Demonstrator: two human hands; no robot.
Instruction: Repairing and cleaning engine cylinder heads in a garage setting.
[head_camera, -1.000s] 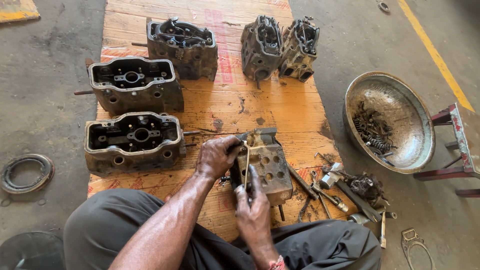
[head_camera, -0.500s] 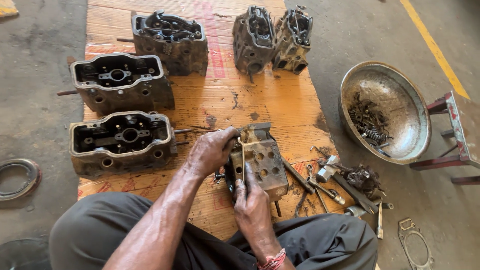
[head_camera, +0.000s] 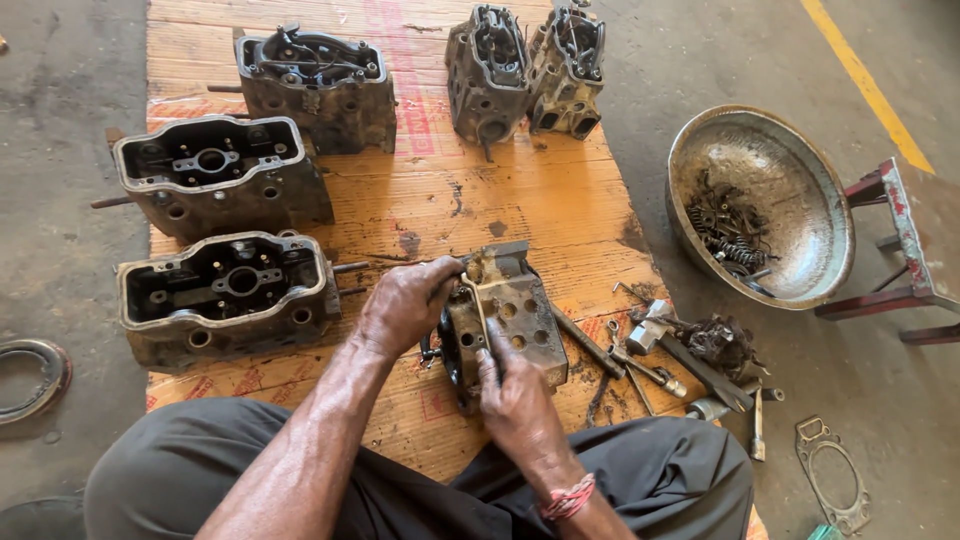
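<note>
A grimy metal cylinder head (head_camera: 515, 310) lies on its side on an orange board (head_camera: 440, 190) in front of my knees. My left hand (head_camera: 400, 303) grips its left upper edge, fingers curled over the top corner. My right hand (head_camera: 510, 395) rests on its near face, fingers pressed against the metal beside a thin rod-like part; whether the fingers hold that part is unclear. A red thread band circles my right wrist.
Two open cylinder heads (head_camera: 215, 185) (head_camera: 225, 295) lie at left, another (head_camera: 315, 85) behind them, two more (head_camera: 525, 65) at the top. A metal bowl (head_camera: 810, 215) with springs stands at right beside a red stand (head_camera: 900, 240). Loose tools (head_camera: 690, 365) and a gasket (head_camera: 830, 470) lie at right.
The view has shifted slightly down and left. My left hand stays on the head's upper edge. My right hand has moved up onto its near face.
</note>
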